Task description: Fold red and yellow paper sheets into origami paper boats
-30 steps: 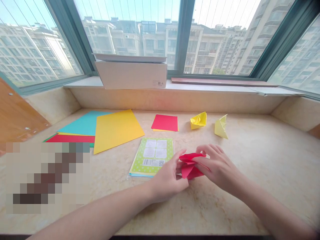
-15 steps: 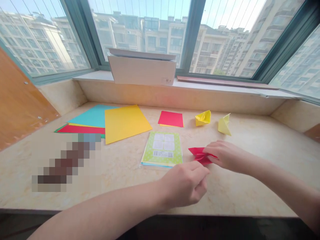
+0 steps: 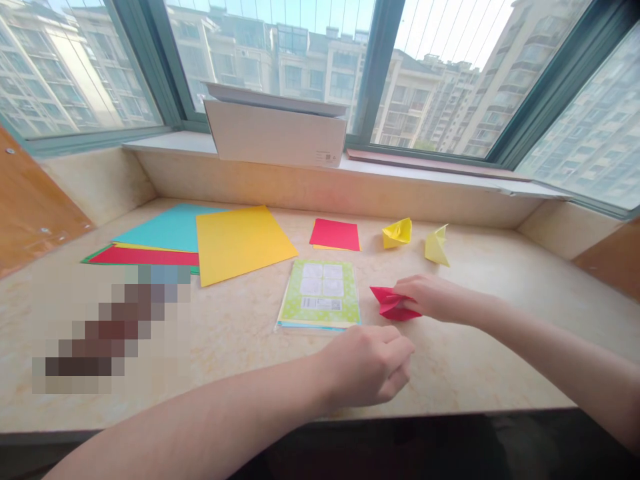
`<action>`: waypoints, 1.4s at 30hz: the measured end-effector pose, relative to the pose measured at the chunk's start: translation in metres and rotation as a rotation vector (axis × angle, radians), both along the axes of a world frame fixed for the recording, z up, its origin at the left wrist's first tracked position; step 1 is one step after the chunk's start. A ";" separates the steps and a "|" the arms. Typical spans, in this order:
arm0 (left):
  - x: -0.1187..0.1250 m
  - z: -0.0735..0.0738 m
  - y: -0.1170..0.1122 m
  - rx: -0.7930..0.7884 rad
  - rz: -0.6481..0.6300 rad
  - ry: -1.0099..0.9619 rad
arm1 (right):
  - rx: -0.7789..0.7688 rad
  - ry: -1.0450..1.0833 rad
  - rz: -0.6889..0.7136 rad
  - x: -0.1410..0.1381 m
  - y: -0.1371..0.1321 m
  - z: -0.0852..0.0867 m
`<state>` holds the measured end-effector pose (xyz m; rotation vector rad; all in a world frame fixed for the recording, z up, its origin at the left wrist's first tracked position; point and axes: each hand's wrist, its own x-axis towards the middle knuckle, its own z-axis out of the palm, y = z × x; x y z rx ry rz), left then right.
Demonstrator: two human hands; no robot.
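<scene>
A red folded paper (image 3: 393,305) with pointed ends and open flaps rests on the counter, right of the middle. My right hand (image 3: 424,297) reaches in from the right, its fingers closed on the paper's right half, so that part is hidden. In front of it and a little to the left is my left hand (image 3: 373,363), curled into a loose fist and apart from the red paper. No object shows in the left fingers. Behind the right hand stand a bright yellow folded paper boat (image 3: 397,234) and a pale yellow folded paper (image 3: 437,246).
A green-patterned paper packet (image 3: 320,290) in clear wrap lies left of the hands. Behind it are small red sheets (image 3: 336,235). Further left lie a large yellow sheet (image 3: 245,243) and blue sheets (image 3: 160,230). A white box (image 3: 275,133) stands on the window ledge.
My right hand has shifted slightly on the red folded paper, and more of the paper's front flap shows. The left hand is slightly further from the paper. The whole view has tilted a little.
</scene>
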<state>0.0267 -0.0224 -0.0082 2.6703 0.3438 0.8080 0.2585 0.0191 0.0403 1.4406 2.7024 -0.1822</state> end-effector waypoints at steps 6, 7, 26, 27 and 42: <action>-0.001 0.000 0.000 0.043 -0.016 -0.016 | -0.001 0.013 0.016 0.001 -0.008 0.015; -0.001 0.000 0.000 0.046 -0.016 -0.017 | -0.006 0.012 0.016 0.002 -0.008 0.018; -0.003 0.005 0.000 0.171 -0.028 -0.031 | 0.193 0.036 -0.123 0.067 -0.011 0.029; -0.003 0.005 0.001 0.174 -0.031 -0.036 | 0.209 0.043 -0.156 0.071 -0.015 0.029; -0.004 0.004 0.002 0.200 -0.021 -0.054 | 0.118 0.141 0.008 0.037 -0.010 0.009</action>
